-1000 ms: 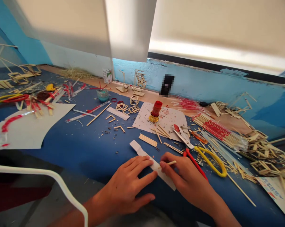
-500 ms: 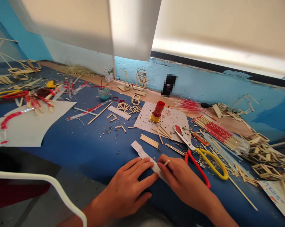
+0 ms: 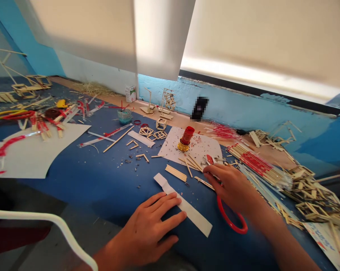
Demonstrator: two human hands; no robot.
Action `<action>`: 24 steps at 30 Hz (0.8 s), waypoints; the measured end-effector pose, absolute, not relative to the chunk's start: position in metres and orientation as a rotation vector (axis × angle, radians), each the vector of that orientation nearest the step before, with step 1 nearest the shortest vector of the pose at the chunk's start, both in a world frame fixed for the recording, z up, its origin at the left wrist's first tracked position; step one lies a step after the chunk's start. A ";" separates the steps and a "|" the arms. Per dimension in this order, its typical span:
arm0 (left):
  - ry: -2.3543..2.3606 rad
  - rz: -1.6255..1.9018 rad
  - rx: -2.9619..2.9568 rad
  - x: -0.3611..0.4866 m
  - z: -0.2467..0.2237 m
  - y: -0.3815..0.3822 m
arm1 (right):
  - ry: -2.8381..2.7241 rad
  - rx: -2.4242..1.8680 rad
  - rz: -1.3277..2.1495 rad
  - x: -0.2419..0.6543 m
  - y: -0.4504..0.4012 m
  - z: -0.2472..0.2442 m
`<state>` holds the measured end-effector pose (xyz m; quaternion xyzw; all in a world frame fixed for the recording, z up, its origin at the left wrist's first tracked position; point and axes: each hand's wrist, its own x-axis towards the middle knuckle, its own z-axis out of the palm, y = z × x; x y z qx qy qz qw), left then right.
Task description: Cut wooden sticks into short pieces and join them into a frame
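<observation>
- Paper strip (image 3: pixel 197 219): white, long and narrow, bent near its far end, lying slantwise on the blue table (image 3: pixel 102 192) from far left to near right.
- Scissors (image 3: pixel 238 229): right of the strip, largely hidden, a red handle loop showing.

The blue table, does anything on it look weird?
Yes, messy: dark crumbs lie loose on the blue table, and more litter the white sheet around the red tube. The paper strip under the left hand is kinked near its far end, not flat.
</observation>
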<state>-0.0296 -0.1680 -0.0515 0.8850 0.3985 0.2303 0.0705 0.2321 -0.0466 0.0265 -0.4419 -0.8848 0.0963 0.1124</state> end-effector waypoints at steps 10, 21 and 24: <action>1.244 0.605 2.702 -0.031 -0.048 -0.168 | -2.978 -1.163 0.262 0.171 -0.006 0.024; 1.219 0.537 2.727 -0.032 -0.045 -0.169 | -2.858 -1.324 0.473 0.140 0.002 0.019; 1.218 0.526 2.737 -0.032 -0.044 -0.167 | -2.773 -1.308 0.670 0.144 0.011 0.022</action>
